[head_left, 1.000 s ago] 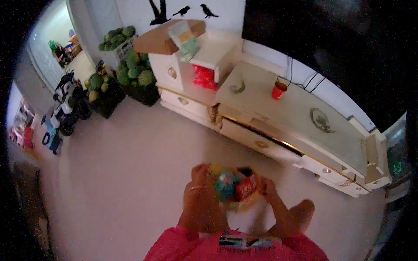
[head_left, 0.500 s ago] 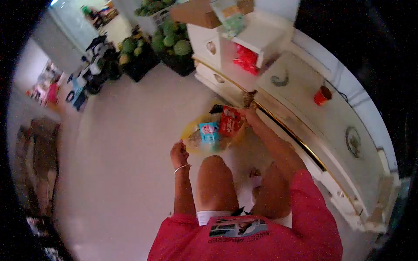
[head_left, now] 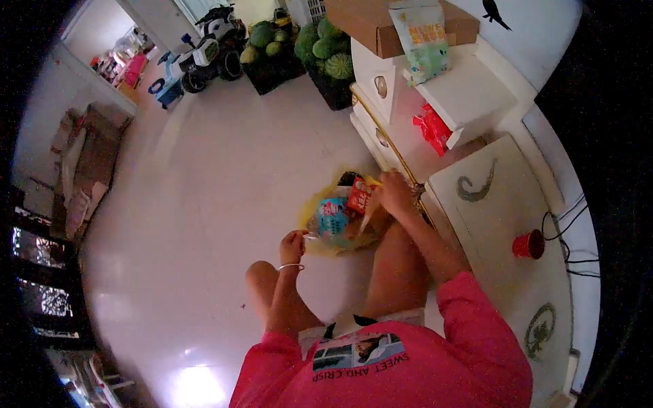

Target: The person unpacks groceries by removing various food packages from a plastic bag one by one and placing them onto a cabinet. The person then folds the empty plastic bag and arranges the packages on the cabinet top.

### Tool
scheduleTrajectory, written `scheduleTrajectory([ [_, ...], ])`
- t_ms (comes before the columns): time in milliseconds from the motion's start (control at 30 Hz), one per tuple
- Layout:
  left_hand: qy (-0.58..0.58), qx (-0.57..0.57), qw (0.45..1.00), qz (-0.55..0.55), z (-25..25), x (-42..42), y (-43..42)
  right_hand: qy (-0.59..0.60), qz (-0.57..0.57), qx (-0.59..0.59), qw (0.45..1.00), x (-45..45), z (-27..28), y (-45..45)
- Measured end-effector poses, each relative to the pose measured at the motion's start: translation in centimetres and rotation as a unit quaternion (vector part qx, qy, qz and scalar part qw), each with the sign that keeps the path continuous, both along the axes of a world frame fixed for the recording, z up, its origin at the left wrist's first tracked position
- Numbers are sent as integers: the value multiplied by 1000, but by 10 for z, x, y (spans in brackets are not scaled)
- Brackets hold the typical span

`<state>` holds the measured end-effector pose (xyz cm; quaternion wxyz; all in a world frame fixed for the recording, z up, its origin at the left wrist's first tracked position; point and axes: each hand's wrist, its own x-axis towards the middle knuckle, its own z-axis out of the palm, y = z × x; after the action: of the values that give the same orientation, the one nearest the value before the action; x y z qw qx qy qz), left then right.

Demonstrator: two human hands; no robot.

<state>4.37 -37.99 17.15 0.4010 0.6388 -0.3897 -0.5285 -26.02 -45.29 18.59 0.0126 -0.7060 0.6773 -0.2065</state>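
A clear yellowish plastic bag (head_left: 348,241) hangs between my two hands, low over the floor. Inside it show a blue packet (head_left: 332,217), a red packet (head_left: 359,196) and something black at the far edge. My left hand (head_left: 292,247), with a bracelet at the wrist, is closed on the bag's left edge. At the bag's right edge, my right hand (head_left: 394,194) pinches the plastic beside the red packet.
A cream cabinet (head_left: 486,204) with a red cup (head_left: 528,244) runs along the right. A cardboard box (head_left: 371,24) and a green pouch (head_left: 423,44) top its taller part. Crates of green melons (head_left: 330,47) and a toy vehicle (head_left: 211,54) stand behind.
The view has swung, so the cabinet and crates appear shifted. My hands first moved apart with the bag spread between them, and my legs have parted wider.
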Motion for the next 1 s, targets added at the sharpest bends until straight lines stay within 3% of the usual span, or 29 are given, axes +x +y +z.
scheduleTrajectory([
  [33, 48, -17, 999, -5, 5, -14, 3, -1, 23, -64, 998, 8, 1, -3],
  [67, 46, -11, 999, -3, 2, -20, 7, -18, 67, -9, 998, 20, -17, -9],
  [133, -143, -139, 979, -32, -5, -31, 5, -36, 179, 38, 982, 45, -45, -21],
  [167, -119, -88, 989, -3, 5, -36, 9, -37, 246, 32, 968, 56, -49, -25],
  [200, -121, -97, 988, -5, 13, -38, 14, -37, 244, 23, 969, 64, -60, -36],
  [267, -64, 15, 997, 29, 19, -35, 19, 6, 180, 202, 963, 75, -78, -62],
  [300, -68, 5, 997, 26, 6, -27, 20, 2, 177, 193, 965, 76, -78, -67],
  [333, -80, -115, 990, -21, -17, -15, 19, 8, 117, 218, 969, 75, -79, -67],
  [400, -86, -235, 965, -72, -26, -8, 12, 14, 51, 242, 969, 72, -75, -68],
  [467, -9, -43, 999, -3, -15, -9, 7, 103, 160, 268, 945, 61, -56, -66],
  [533, -92, -227, 965, -98, -13, -7, -2, 193, 263, 293, 899, 48, -33, -59],
  [600, -5, -9, 999, -39, 0, -8, -10, 236, 307, 303, 871, 45, -39, -56],
  [667, -50, 9, 997, -51, 8, -23, -19, 180, 197, 233, 935, 62, -111, -60],
  [733, -97, -74, 986, -111, 7, -28, -22, 148, 141, 192, 960, 72, -152, -73],
  [800, -123, -116, 976, -136, 6, -20, -23, 190, 214, 234, 929, 68, -184, -80],
  [867, 27, -23, 997, -67, 2, -7, -21, 218, 255, 267, 903, 66, -180, -75],
  [900, 28, -23, 997, -64, -1, 3, -23, 217, 248, 260, 908, 66, -148, -71],
  [967, -120, 21, 986, -116, -13, 29, -29, 207, 241, 233, 919, 64, -77, -59],
  [1000, -117, 22, 986, -117, -29, 40, -32, 198, 244, 213, 925, 58, -43, -54],
])
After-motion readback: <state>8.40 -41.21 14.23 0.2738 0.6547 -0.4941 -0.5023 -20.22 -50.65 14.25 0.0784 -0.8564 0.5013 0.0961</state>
